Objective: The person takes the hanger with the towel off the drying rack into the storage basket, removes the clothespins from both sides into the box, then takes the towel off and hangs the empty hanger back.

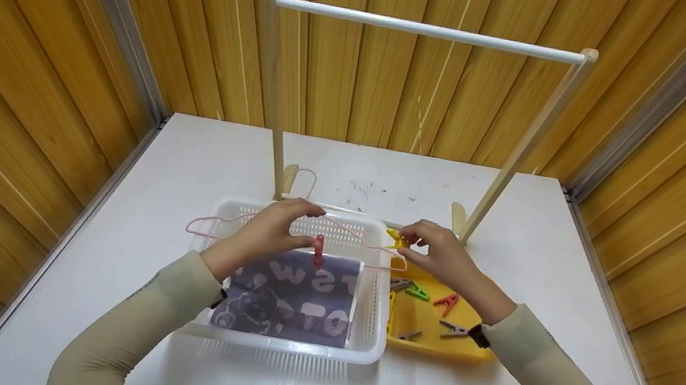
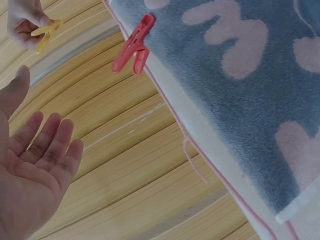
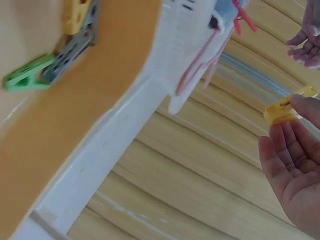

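A grey-blue towel with pale pink lettering (image 1: pixel 302 300) hangs over a thin pink wire hanger (image 2: pixel 220 180), above the white basket. One red clothespin (image 2: pixel 134 47) is clipped at the towel's upper edge on the hanger. My left hand (image 1: pixel 272 229) hovers beside that red clothespin; in the left wrist view its fingers (image 2: pixel 47 142) are spread loosely, with nothing in them. Near the hanger's right end, my right hand (image 1: pixel 438 248) pinches a yellow clothespin (image 3: pixel 285 108) between thumb and fingertips. The hanger's middle is partly hidden behind my left hand.
The white perforated basket (image 1: pixel 289 346) stands in front of a rack with a white top bar (image 1: pixel 430 30). To its right, a yellow tray (image 1: pixel 448 351) holds several loose clothespins, among them a green one (image 1: pixel 417 291) and a red one (image 1: pixel 447 303). Slatted walls enclose the table.
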